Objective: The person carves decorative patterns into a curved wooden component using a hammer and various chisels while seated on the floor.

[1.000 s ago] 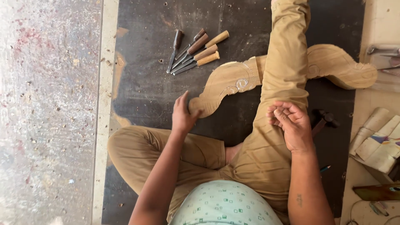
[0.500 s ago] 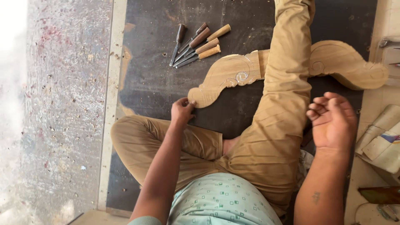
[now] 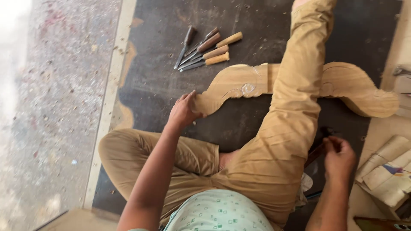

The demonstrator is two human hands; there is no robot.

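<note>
A long curved carved wooden piece (image 3: 239, 85) lies on a dark mat (image 3: 158, 81), and my outstretched right leg (image 3: 295, 107) lies across its middle. My left hand (image 3: 182, 112) grips the piece's rounded left end. My right hand (image 3: 338, 156) is low at the right beside my thigh, its fingers curled on a dark tool (image 3: 322, 134) that is mostly hidden by the leg. Several wood-handled chisels (image 3: 205, 49) lie together on the mat just above the piece's left half.
A speckled concrete floor (image 3: 55, 107) lies left of the mat's pale edge. Rolled papers (image 3: 385, 167) rest at the right by my right hand. A dark flat object (image 3: 381, 223) sits at the bottom right corner.
My left hand has moved up from my knee onto the wooden piece's left end. My right hand has dropped from an open raised pose to the dark tool by my thigh.
</note>
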